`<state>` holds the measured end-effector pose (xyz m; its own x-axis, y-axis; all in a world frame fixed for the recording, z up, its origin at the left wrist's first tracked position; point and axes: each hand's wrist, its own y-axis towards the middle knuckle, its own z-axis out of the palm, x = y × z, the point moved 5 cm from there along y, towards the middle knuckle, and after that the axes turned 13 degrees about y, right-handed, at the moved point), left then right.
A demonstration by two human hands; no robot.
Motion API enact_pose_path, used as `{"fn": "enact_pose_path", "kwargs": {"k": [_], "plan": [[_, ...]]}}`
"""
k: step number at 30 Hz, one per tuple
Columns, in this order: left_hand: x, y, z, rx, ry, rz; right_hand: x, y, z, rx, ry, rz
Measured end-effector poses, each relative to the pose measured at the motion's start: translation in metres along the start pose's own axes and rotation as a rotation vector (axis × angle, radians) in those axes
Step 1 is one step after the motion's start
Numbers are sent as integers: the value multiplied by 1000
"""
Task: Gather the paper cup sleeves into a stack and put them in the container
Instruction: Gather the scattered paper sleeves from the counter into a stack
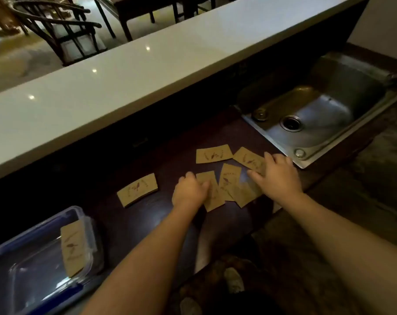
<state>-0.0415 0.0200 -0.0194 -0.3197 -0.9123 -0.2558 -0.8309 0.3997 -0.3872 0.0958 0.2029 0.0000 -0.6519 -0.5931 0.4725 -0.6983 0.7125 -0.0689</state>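
Observation:
Several flat brown paper cup sleeves lie on the dark counter. One sleeve (137,189) lies alone to the left. Another (213,153) lies at the back, and one (248,159) beside the sink. My left hand (188,192) presses its fingers on a sleeve (212,196) in the middle. My right hand (278,176) rests flat, fingers spread, on overlapping sleeves (236,189). A clear container with a blue rim (17,276) stands at the bottom left, with one sleeve (72,248) leaning inside it.
A steel sink (318,114) is set into the counter at the right. A raised white bar top (124,71) runs along the back, with chairs (63,30) beyond it. The counter's front edge is close to my body.

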Motion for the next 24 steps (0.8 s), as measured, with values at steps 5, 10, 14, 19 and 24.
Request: {"fn": "enact_pose_path", "kwargs": {"k": [5, 10, 14, 19, 24], "plan": [[-7, 10, 17, 116, -71, -252, -27, -14, 18, 41, 19, 188], [-12, 14, 30, 157, -74, -322, -41, -25, 35, 60, 14, 275], [-12, 16, 34, 139, -40, -351, -38, -26, 41, 13, -14, 259], [-10, 17, 37, 107, -96, -372, -33, -25, 46, 6, 6, 235], [-9, 16, 30, -17, -186, -283, -30, -23, 45, 6, 90, 288]]}}
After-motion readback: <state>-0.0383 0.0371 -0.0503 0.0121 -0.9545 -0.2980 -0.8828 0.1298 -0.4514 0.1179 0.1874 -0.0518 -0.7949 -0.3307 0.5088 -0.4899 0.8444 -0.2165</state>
